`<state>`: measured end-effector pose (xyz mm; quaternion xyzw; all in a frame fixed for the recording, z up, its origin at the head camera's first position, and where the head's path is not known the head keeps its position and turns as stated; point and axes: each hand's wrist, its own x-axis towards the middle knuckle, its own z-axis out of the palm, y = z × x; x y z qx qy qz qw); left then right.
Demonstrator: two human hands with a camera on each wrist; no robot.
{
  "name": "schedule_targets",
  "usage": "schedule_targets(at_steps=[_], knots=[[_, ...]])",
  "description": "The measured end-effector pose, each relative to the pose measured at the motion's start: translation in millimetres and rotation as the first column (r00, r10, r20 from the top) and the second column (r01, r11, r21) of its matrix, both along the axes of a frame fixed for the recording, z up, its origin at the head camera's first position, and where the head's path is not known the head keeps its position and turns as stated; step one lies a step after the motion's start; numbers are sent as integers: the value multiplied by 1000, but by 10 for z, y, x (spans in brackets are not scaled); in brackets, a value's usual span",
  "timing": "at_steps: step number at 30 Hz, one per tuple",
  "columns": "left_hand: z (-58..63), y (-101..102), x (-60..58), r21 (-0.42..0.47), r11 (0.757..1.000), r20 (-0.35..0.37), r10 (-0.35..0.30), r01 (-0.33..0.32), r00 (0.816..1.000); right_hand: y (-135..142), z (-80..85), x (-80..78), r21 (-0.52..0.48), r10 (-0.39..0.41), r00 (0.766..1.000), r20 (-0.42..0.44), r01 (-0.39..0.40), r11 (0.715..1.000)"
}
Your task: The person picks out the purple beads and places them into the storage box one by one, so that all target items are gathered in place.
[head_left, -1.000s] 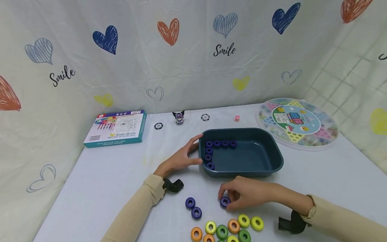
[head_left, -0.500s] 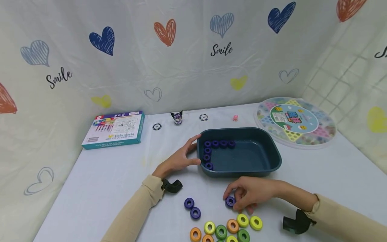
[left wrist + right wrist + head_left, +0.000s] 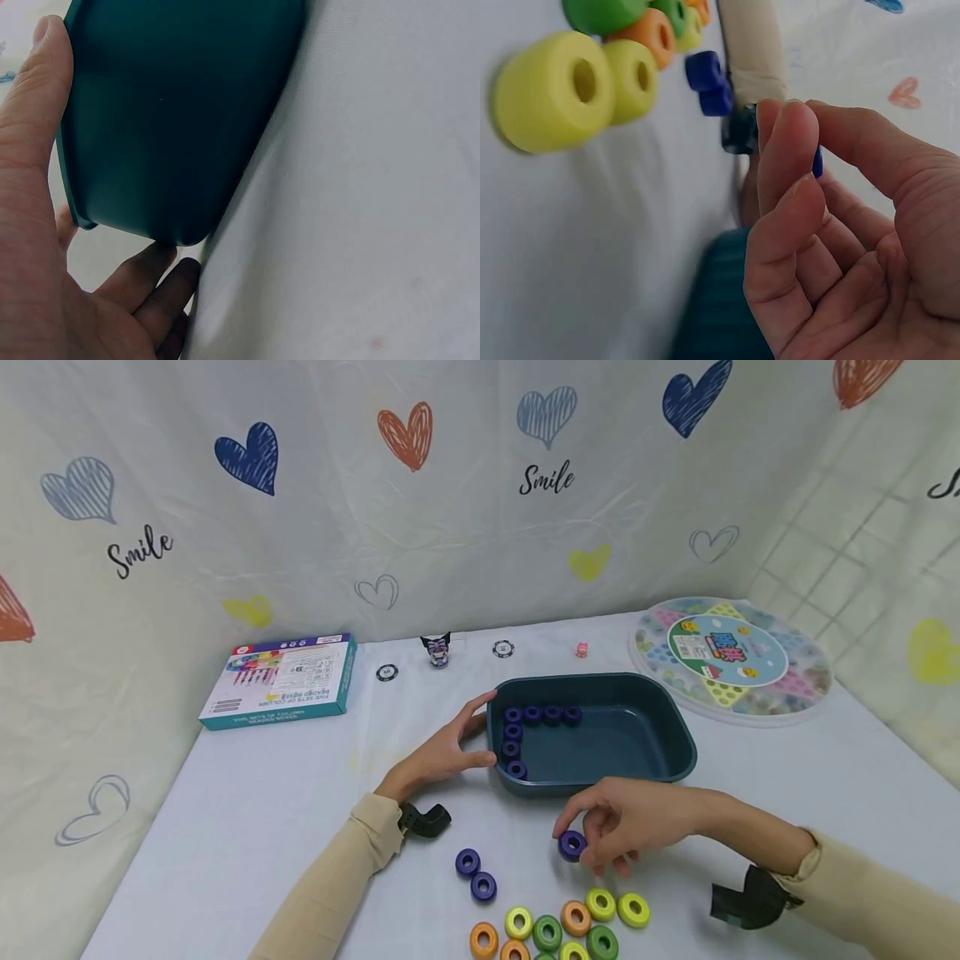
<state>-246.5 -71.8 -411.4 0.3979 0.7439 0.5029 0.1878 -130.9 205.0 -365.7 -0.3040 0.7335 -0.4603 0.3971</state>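
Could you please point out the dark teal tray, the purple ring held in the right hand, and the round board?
Dark teal tray (image 3: 618,745): head view, on its bare floor.
Held purple ring (image 3: 570,856): head view, on its face below the hole.
Round board (image 3: 727,649): head view, on its central label.

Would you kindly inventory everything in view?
Tray: one, dark teal, centre
Purple rings: ten, seven in tray, two before it, one held
Front rings: four yellow, three orange, three green, some cut off
Box: one, white and teal, back left
Chips: two, black and white, back
Figurine: one, dark purple, between chips
Tiny figure: one, pink, behind tray
Round board: one, multicoloured, back right
Tablecloth: one, white, underneath
Backdrop: one, whitish, heart-printed, behind
Sleeves: two, beige, on arms
Wrist devices: two, black, at cuffs
Left hand: one, at tray's left end
Right hand: one, before tray, pinching purple ring
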Motion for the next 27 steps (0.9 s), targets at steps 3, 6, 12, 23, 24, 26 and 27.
schedule_targets(at_steps=[3,6,12,23,24,26,27], knots=[[3,-6,-2,-2,1000,4,2,-2,1000,19,112,-63,-13,-18,999,-41,17,1000],[-4,-5,-3,1,1000,3,3,-3,1000,57,178,-153,-28,-43,997,-66,41,999],[-9,-12,-12,2,1000,3,0,0,1000,115,236,-372,-13,-97,992,-86,96,995],[-12,-8,-11,5,1000,5,5,-5,1000,165,240,-792,88,-173,978,-114,184,979],[-11,-6,-11,2,1000,6,5,-5,1000,163,240,-826,97,-182,977,-115,194,976],[-11,-3,-12,-4,1000,8,10,-10,1000,151,248,-887,115,-201,973,-115,214,970],[-10,-2,-12,-8,1000,11,10,-10,1000,145,251,-919,122,-208,971,-116,222,967]])
